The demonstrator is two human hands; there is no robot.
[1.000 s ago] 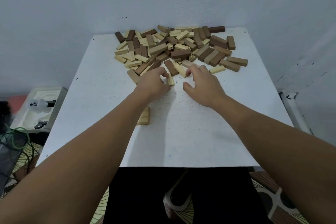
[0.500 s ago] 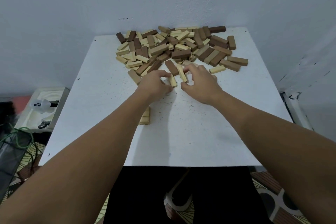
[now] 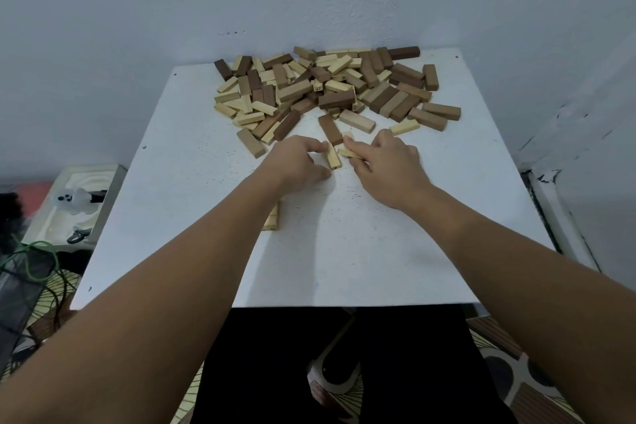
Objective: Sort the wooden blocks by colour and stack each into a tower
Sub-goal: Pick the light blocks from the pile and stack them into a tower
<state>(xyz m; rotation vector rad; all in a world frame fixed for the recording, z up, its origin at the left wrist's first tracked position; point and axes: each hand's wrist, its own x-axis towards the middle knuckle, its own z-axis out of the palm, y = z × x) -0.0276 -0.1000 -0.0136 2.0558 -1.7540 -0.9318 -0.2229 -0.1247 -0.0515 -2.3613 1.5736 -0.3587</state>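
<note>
Near the block pile [image 3: 323,86], each hand's grip takes one pale block: left hand [image 3: 297,162], right hand [image 3: 389,165]

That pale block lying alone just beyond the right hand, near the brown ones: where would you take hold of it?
Pinch the pale block across its two long sides near the middle, coming down from above. It lies flat on the table with bare space on both long sides, so the fingers fit.

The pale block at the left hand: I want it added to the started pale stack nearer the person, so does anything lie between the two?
No other block lies between the pale block and the pale stack. Only the left hand and its forearm cross above that bare stretch of table, partly hiding the stack.
</note>
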